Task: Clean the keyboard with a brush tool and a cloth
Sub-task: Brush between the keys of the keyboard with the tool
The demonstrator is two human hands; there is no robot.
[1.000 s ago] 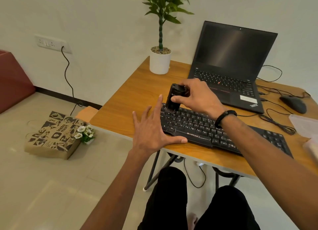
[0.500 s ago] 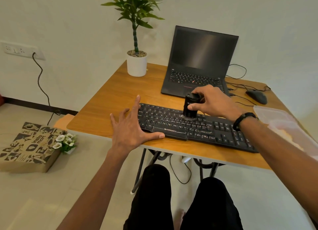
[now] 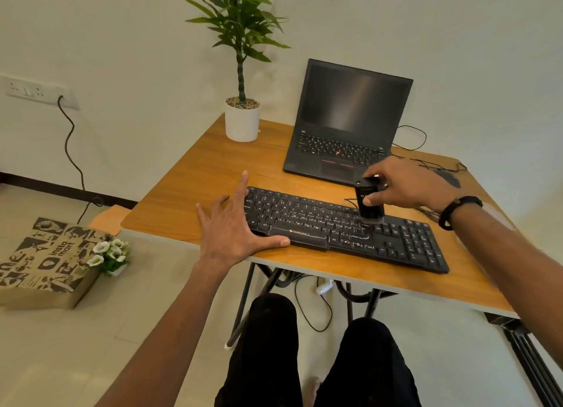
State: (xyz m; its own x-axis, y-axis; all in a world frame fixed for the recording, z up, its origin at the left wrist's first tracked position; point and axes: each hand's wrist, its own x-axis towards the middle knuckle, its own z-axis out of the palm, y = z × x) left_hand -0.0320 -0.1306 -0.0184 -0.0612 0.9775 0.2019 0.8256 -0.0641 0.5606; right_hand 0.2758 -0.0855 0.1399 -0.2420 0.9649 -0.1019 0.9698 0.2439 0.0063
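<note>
Fingers spread wide, the left hand (image 3: 234,233) lies flat at the near left corner of the black keyboard (image 3: 344,228), thumb along its front edge. Farther in, the right hand (image 3: 405,184) grips the upright black brush tool (image 3: 368,204) (bristles down on the keys). Behind stands a laptop (image 3: 347,123).

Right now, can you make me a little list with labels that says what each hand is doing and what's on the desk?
left hand: fingers spread, thumb along the front edge of the keyboard
right hand: grips the brush tool
brush tool: upright, bristle end down on the keys, right of the middle
desk: also holds an open laptop and a potted plant
cloth: not in view
</note>
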